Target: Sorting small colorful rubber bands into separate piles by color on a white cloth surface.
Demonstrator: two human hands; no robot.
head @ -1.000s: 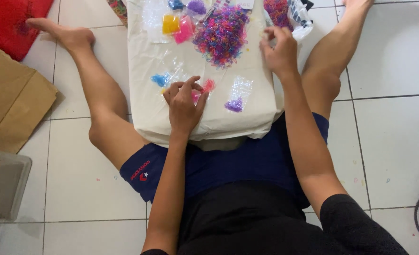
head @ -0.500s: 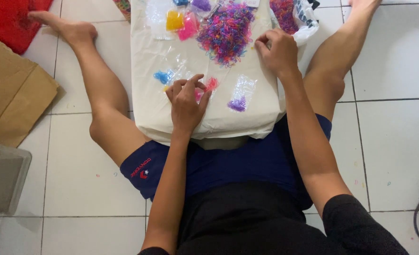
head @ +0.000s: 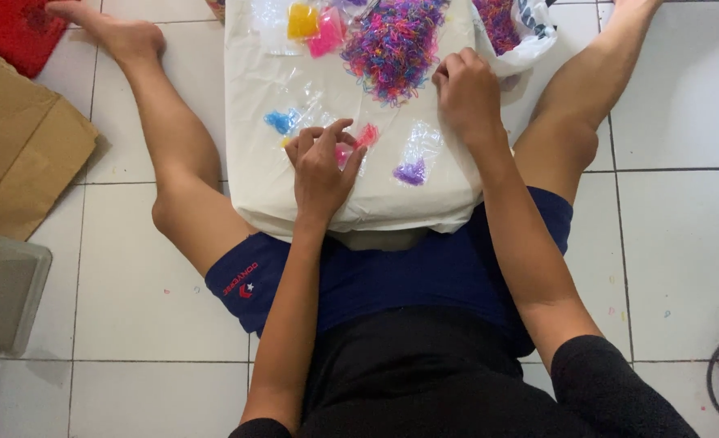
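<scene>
At the far left, a flat brown cardboard sheet (head: 19, 138) lies on the white tiled floor (head: 132, 300), with a red cloth (head: 10, 28) above it and a grey plastic container (head: 2, 292) below it. The person sits on the floor with legs spread around a cream cloth-covered cushion (head: 286, 186) that serves as a work surface.

On the left part of the cushion, a clear plastic bag with a clump of blue rubber bands (head: 280, 122) lies just beside the left hand (head: 320, 174). That hand rests palm down, its fingers curled and bunched together, the fingertips pinching at a small clear plastic bag holding pink-red rubber bands (head: 361, 138). Whether the bag is truly gripped or only pressed against the cushion cannot be told.

Higher up, near the top edge, sit a small bag of yellow bands (head: 302, 20) and a small bag of pink bands (head: 327, 36), touching each other. To their right spreads a loose heap of tiny purple, pink and orange rubber bands (head: 392, 45).

Below the heap, between the 2 hands, lies a clear plastic bag with a small clump of purple bands (head: 412, 166).

The right hand (head: 466, 97) rests knuckles up at the heap's right edge, fingers folded nearly closed, tips against the cushion; what it pinches, if anything, is hidden. Beyond it, a white plastic sack filled with more mixed bands (head: 509, 28) hangs off the cushion's corner.
</scene>
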